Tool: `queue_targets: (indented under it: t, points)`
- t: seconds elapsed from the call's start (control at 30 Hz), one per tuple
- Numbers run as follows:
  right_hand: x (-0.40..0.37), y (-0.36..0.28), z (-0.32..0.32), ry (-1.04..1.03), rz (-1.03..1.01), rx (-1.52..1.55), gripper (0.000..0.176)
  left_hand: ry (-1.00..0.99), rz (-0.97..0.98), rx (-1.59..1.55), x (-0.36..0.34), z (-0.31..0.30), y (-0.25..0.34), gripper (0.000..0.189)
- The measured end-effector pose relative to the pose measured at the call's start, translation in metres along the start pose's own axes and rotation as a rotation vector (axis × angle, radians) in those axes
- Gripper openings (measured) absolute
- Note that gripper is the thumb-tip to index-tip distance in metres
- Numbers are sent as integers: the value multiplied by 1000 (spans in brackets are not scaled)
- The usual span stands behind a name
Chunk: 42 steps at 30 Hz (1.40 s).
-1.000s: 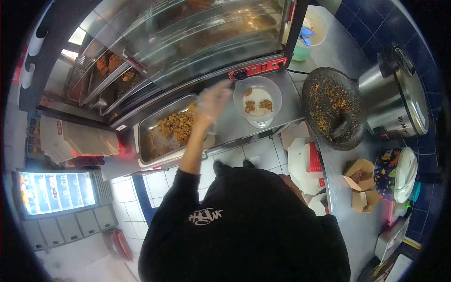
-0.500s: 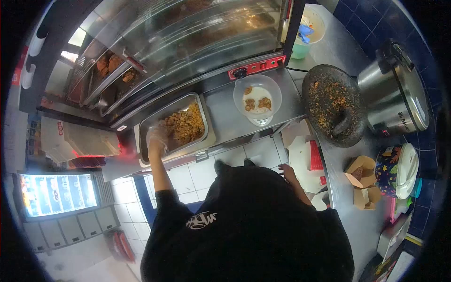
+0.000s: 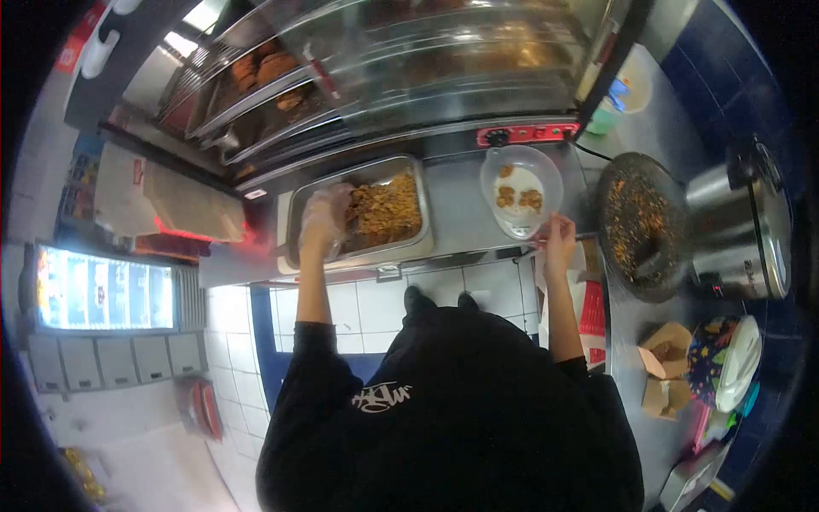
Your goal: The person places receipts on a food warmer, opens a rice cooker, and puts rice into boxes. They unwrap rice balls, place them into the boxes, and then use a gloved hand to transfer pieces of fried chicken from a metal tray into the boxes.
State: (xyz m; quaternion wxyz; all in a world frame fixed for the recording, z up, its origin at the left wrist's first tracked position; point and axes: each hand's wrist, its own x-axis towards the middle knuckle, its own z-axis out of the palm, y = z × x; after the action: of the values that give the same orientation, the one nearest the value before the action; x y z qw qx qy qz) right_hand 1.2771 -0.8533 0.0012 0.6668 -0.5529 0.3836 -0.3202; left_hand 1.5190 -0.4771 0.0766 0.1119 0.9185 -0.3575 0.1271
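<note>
My left hand (image 3: pixel 327 220), in a clear plastic glove, is inside a metal tray (image 3: pixel 294 235), at the left end of a heap of golden-brown crumbly food (image 3: pixel 384 209). Glove and blur hide how its fingers are set. Bare, my right hand (image 3: pixel 559 237) is at the lower right edge of a translucent plastic bowl (image 3: pixel 553 175), fingers partly spread with nothing visible in them. Whether it touches the bowl cannot be made out. Several brown food pieces (image 3: pixel 531 200) lie in the bowl, which sits on a white kitchen scale (image 3: pixel 520 229).
A glass-fronted warming cabinet (image 3: pixel 426 77) stands behind the tray. To the right are a dark stone mortar (image 3: pixel 627 192) holding crumbs, a steel cooker (image 3: pixel 729 226) and an open cardboard food box (image 3: pixel 670 346). Stacked cardboard (image 3: pixel 171 200) is at the left.
My right hand has risen from beside my body to the bowl's edge. My left hand has moved further over the food in the tray. The whole view has shifted.
</note>
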Motion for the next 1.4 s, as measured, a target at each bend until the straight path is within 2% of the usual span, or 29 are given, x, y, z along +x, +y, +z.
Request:
queue_targets:
  t: [0.07,0.1,0.17,0.2,0.27,0.4,0.47,0.7,0.77,0.9,0.97,1.0,1.07,1.17,1.2,1.27,1.4]
  points:
    - [-2,-3,5,6,28,56,33,-67,-40,-146,6,-7,20,44]
    - [-6,-7,6,21,56,54,34,-64,-56,-142,11,-11,26,44]
    - [-13,-8,8,34,71,72,37,-207,10,-106,23,-14,33,46]
    - [-11,-1,6,25,73,67,37,-207,-1,-106,28,-2,26,46]
    - [-5,14,1,55,52,37,35,-250,196,-73,36,37,8,27]
    - [-12,-5,3,53,80,79,33,-183,208,-143,53,61,14,23]
    - [-11,-7,0,52,90,24,32,-525,70,-81,65,44,30,35]
    - [-10,-4,-1,102,113,10,34,-558,135,88,78,39,44,33]
    - [-10,-3,-2,84,108,23,37,-354,215,79,76,47,36,28]
    - [-13,-7,-3,110,110,-2,38,-266,183,-160,80,11,33,27]
    - [-12,-5,-4,136,112,10,38,-348,-130,-449,77,-21,41,25]
    - [-12,-5,-5,133,112,10,38,-347,-133,-448,74,-16,33,25]
    - [-12,-6,-6,101,134,55,39,-128,-33,-408,63,1,12,28]
    - [-9,-4,-6,131,141,39,35,-27,39,-288,52,5,2,27]
    - [-10,-5,-6,128,142,38,35,-26,36,-287,50,1,5,27]
    - [-11,-6,-6,97,97,64,34,-234,-249,-410,46,-6,15,24]
    - [-9,-6,-5,106,120,33,33,-254,-301,-393,40,-18,28,22]
